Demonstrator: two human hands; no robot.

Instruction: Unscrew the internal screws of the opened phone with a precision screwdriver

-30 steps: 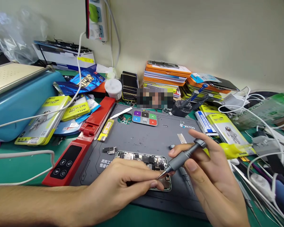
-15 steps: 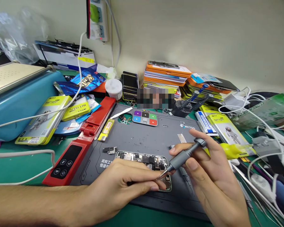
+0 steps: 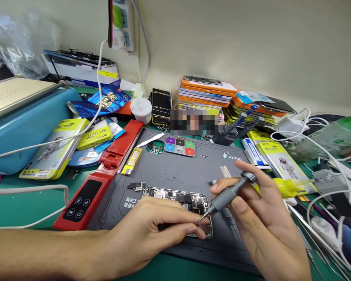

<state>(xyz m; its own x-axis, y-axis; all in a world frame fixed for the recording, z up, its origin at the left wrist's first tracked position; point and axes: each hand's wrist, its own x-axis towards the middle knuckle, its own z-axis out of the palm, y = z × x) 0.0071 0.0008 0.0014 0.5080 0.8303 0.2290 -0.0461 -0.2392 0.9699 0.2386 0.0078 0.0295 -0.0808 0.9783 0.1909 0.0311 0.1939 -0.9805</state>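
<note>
An opened phone (image 3: 175, 196) with its circuit boards bared lies on a grey repair mat (image 3: 175, 171). My left hand (image 3: 152, 230) rests across the phone's near part, its thumb and forefinger pinched together at the phone's right end. A slim grey screwdriver (image 3: 229, 192) is gripped in my right hand (image 3: 260, 222); its tip points down-left and meets the phone beside my left fingertips. What my left fingers pinch is too small to tell.
A red device with round buttons (image 3: 105, 171) lies along the mat's left edge. A coloured screw tray (image 3: 179, 146) sits at the mat's back. Yellow battery packs (image 3: 55, 150), a blue machine (image 3: 20, 117), stacked boxes (image 3: 206, 91) and white cables (image 3: 324, 156) crowd the green table.
Almost nothing has changed. The screwdriver tip and my left fingertips stay at the same spot on the phone; the view has shifted very slightly.
</note>
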